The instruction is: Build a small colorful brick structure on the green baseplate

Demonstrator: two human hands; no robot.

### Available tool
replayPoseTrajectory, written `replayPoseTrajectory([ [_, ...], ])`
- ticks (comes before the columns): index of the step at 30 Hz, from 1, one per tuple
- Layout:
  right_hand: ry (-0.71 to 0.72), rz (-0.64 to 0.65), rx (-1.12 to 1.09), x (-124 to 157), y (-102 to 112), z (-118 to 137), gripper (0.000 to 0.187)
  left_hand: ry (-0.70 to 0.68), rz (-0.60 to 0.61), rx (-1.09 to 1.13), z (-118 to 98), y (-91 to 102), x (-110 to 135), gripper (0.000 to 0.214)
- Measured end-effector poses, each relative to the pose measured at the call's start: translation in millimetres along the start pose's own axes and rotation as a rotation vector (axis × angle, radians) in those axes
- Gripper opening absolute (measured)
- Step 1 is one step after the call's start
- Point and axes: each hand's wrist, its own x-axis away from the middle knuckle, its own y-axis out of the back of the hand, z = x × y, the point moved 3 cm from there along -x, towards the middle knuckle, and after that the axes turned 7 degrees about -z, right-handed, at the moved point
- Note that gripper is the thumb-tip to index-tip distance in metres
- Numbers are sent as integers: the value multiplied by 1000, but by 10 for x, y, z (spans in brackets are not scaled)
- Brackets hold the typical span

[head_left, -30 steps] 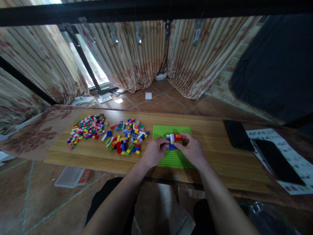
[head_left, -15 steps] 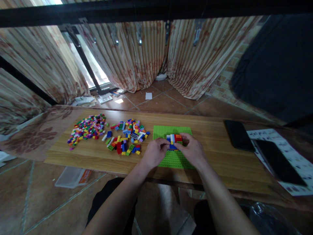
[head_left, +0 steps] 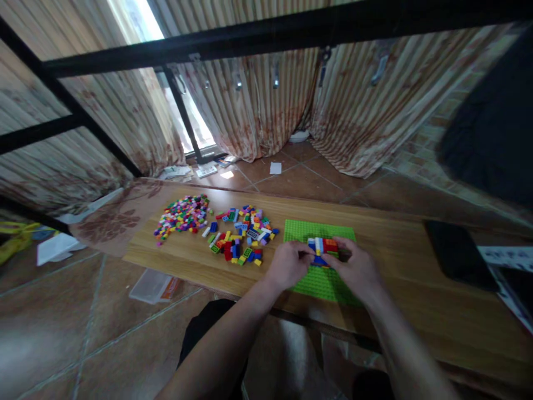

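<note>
A small toy-brick model (head_left: 320,251) in blue, white, yellow, red and orange sits over the green studded baseplate (head_left: 300,226); whether it is fixed to the plate I cannot tell. My left hand (head_left: 290,264) is at the model's left side, thumb and fingertips pinched together against its blue part. From the right, my right hand (head_left: 357,269) grips the red and orange end between thumb and fingers. The fingers hide part of the model's sides.
Left of the plate lie loose larger bricks (head_left: 237,236), and farther left a heap of small bricks (head_left: 185,214). A black phone-like slab (head_left: 458,253) and a printed sheet (head_left: 503,255) lie at the right of the wooden table (head_left: 400,244). On the floor is a clear plastic box (head_left: 150,286).
My view has turned left and tilted, so the table and everything on it appear farther right. Both hands keep their places on the brick model.
</note>
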Motion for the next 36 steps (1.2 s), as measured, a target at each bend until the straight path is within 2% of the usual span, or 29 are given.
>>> replayPoseTrajectory([
  [7, 2, 43, -17, -51, -61, -200, 56, 85, 45, -26, -23, -6, -21, 24],
  [11, -45, 67, -10, -73, -63, -288, 60, 137, 37, -40, -35, -15, -17, 21],
  [18, -73, 67, -38, -96, -71, -364, 62, 89, 21, 10, -40, 8, 49, 26],
  [24, -82, 74, -204, -47, -52, -203, 58, 87, -117, 109, 102, 256, 9, 32],
  [27, -134, 2, -243, -62, 0, -143, 54, 109, -172, 180, 208, 389, -46, 30],
  [32, -119, -76, -139, -77, 57, -115, 51, 87, -202, 218, 261, 480, -63, 24],
  [36, -58, -8, -89, -63, 6, -119, 49, 35, -246, 207, 269, 564, -59, 21],
])
